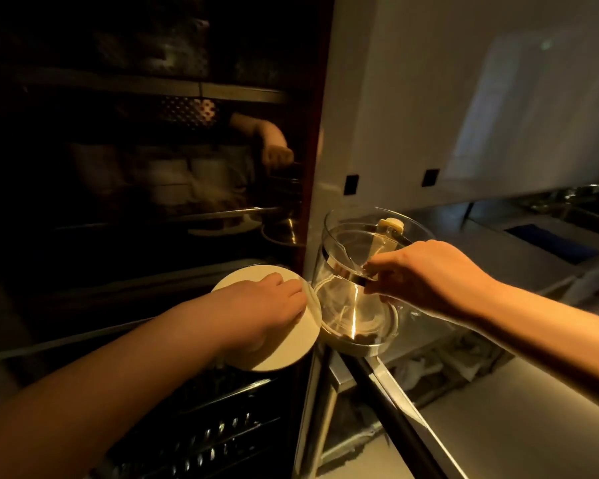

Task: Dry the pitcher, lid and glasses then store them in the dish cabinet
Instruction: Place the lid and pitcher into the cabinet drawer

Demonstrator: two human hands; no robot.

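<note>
My left hand (270, 307) grips a round white lid (284, 347) from above, held in front of the dark dish cabinet (135, 209). To its right my right hand (426, 274) holds a clear glass pitcher (353, 285) by its rim, just above the steel counter's left end. The lid's edge touches or nearly touches the pitcher's side. No drinking glasses can be made out apart from pale cups dimly seen behind the cabinet's glass.
The cabinet's dark glass front reflects an arm; shelves with white dishes (187, 181) and a metal bowl (284, 233) show behind it. A steel counter (519, 426) runs to the right, with a blue cloth (550, 242) farther back. A perforated rack (201, 444) sits below my left arm.
</note>
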